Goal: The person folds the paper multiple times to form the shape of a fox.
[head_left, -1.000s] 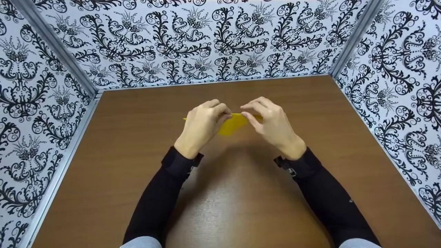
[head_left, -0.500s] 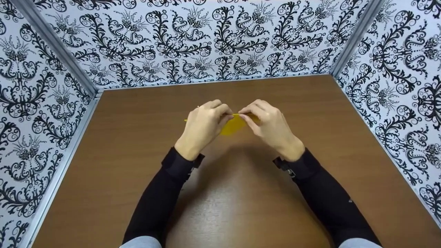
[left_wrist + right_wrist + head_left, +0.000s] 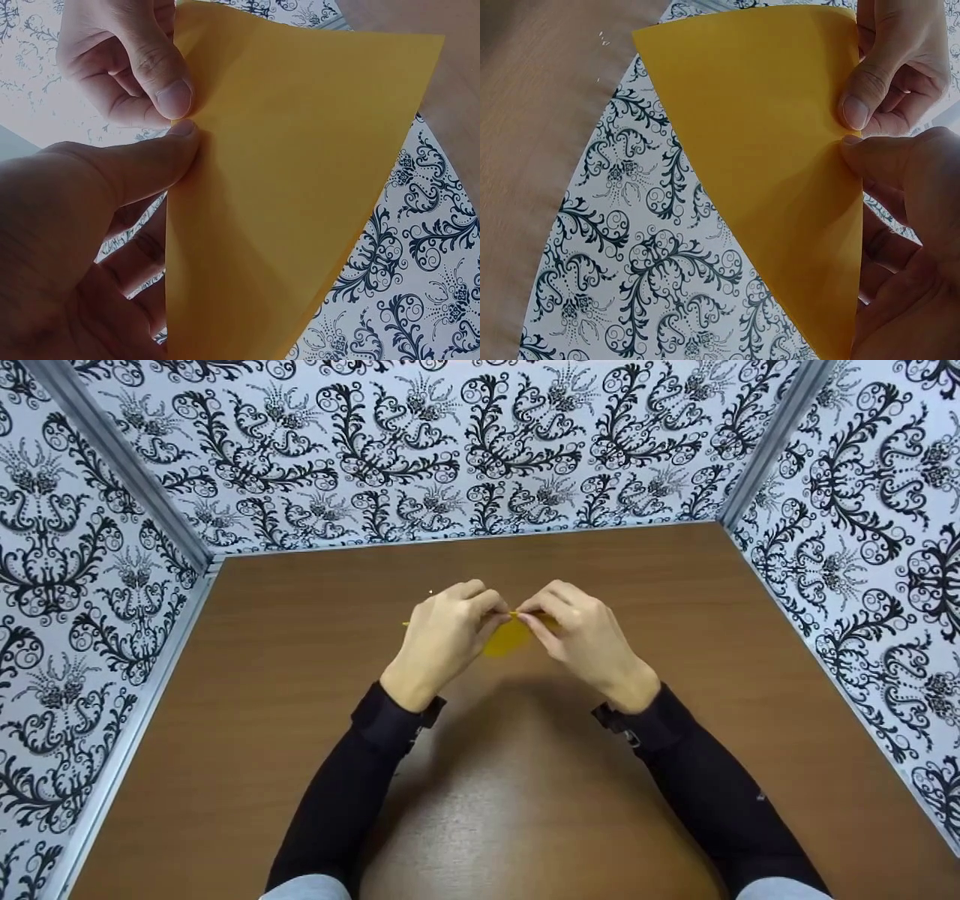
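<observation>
A sheet of yellow paper [image 3: 505,640] hangs above the table, its upper edge pinched by both hands. My left hand [image 3: 448,630] grips that edge between thumb and fingers; its thumb [image 3: 154,161] lies flat along the paper. Right beside it, my right hand [image 3: 589,637] pinches the same edge, so the two thumb tips nearly meet. In the right wrist view the paper [image 3: 757,127] narrows to slanting sides below the pinched edge. Fingers behind the sheet are partly hidden.
A brown wooden table [image 3: 300,697] lies under the hands. White panels with black floral patterns [image 3: 465,450] enclose its back and sides, joined by grey metal corner strips [image 3: 127,457].
My right hand has slid left along the paper's edge toward the left hand, its fingers closing onto the sheet. The left hand has shifted slightly right and down.
</observation>
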`<state>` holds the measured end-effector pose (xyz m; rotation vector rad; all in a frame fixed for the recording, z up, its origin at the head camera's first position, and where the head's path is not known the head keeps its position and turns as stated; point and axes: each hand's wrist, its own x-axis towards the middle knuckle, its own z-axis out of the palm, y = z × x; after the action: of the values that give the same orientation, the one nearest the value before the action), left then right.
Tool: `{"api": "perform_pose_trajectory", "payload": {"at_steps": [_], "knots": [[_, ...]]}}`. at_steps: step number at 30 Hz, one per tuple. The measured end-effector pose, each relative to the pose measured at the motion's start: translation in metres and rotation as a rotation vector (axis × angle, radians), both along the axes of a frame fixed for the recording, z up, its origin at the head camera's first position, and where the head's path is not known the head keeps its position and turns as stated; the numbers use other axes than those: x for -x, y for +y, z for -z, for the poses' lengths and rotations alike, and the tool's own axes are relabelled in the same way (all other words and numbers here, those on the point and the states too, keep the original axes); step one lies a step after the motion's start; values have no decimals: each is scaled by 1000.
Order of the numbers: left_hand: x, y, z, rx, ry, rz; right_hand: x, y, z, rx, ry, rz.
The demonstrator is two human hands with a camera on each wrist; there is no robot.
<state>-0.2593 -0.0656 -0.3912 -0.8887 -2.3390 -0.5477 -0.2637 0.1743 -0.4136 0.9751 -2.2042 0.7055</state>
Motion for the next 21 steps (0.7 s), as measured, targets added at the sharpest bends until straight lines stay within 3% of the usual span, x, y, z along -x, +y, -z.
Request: {"api": "perform_pose_trajectory", "payload": {"at_steps": [21], "knots": [[0, -3, -1, 3, 18, 13, -1, 3, -2, 30, 7, -50]]}}
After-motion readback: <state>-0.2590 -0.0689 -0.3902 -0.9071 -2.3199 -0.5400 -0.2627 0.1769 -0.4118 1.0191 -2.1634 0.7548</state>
